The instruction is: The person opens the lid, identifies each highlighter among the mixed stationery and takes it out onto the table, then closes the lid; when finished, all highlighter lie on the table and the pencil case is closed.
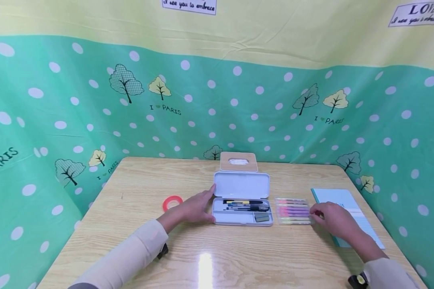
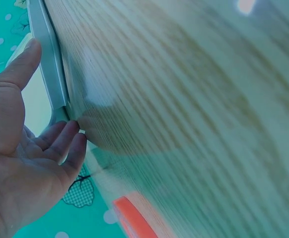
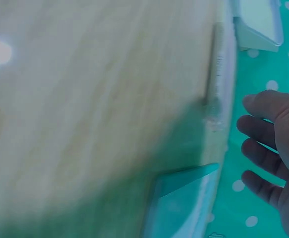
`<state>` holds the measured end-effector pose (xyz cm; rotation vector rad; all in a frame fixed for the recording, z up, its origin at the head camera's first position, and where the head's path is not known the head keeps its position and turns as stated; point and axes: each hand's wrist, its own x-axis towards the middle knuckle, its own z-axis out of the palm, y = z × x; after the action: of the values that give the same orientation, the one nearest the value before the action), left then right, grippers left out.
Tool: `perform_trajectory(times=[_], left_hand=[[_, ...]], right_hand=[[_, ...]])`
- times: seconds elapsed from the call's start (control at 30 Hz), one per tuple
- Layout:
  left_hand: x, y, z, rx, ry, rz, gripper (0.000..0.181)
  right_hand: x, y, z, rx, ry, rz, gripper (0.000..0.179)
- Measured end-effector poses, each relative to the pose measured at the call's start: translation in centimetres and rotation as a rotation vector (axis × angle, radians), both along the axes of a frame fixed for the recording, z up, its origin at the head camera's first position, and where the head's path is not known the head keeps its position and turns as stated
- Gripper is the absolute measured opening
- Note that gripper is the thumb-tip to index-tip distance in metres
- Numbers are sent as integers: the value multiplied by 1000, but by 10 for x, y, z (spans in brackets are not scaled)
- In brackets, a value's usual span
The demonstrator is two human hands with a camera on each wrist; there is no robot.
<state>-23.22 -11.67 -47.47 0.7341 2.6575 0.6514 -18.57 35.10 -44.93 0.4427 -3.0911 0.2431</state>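
Observation:
A white pencil case (image 1: 243, 218) lies open on the table, its lid (image 1: 242, 185) tipped back. Pens (image 1: 247, 208) fill its upper compartment and a grey eraser (image 1: 262, 217) sits in the lower right one. At the case's left side is my left hand (image 1: 198, 206), thumb by the front corner and fingers by the lid; the left wrist view shows the fingers loosely extended. A clear pack of coloured pens (image 1: 293, 211) lies right of the case. My right hand (image 1: 333, 218) hovers at the pack's right end, its fingers apart and holding nothing in the right wrist view.
A light blue notebook (image 1: 361, 222) lies at the right, partly under the right hand and forearm. A red tape ring (image 1: 170, 200) is left of the case. Behind the case stands a wood-topped tissue box (image 1: 251, 159). A patterned curtain (image 1: 202, 96) hangs behind the table (image 1: 238, 257).

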Motion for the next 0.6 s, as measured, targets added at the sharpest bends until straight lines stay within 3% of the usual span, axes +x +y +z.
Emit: perform_trajectory(times=[0.33,0.6], left_hand=[[0,0,-1,-6,-5,-2,124],[0,0,0,0,-3,-2,123]], right_hand=[[-22,-28,11,-107,61,9,16],[-41,-57,18,-143,48,35,23]])
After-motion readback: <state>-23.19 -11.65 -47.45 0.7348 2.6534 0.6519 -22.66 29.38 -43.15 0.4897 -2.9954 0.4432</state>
